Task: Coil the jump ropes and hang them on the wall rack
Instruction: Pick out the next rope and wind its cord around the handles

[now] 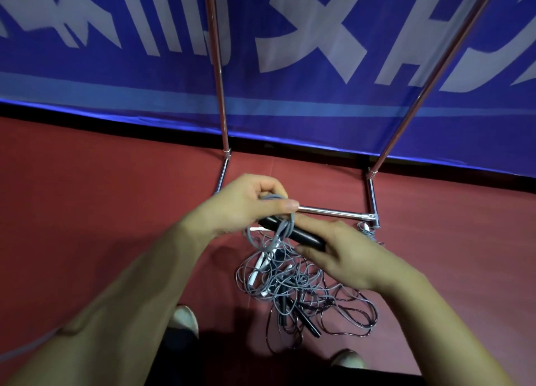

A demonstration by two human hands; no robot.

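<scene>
Holding one grey jump rope [285, 226] above the floor with both hands. Gripping its gathered loops in the left hand [246, 202], fingers curling round the bundle, thumb lying straight across the top. Letting several turns of the cord hang down from that hand and cross round the black handles [304, 237] near their far end. Pinching those handles with the right hand [342, 255], thumb pressing from beneath, fingers stretching along the upper side; whether one handle or two, not possible to tell. Working directly over a tangled pile of ropes [293, 281] lying on the red floor [101, 197]: grey and dark cords mixing, white handles [258, 266] showing toward the pile's left side, more black handles [307, 321] toward its near side. Facing a chrome rack [330, 212] standing on the floor just beyond the pile, its base bar passing behind the left thumb, two uprights rising before a blue banner [319, 95] along the floor's far edge. Standing in pale shoes [184, 317] at the floor's near edge.
</scene>
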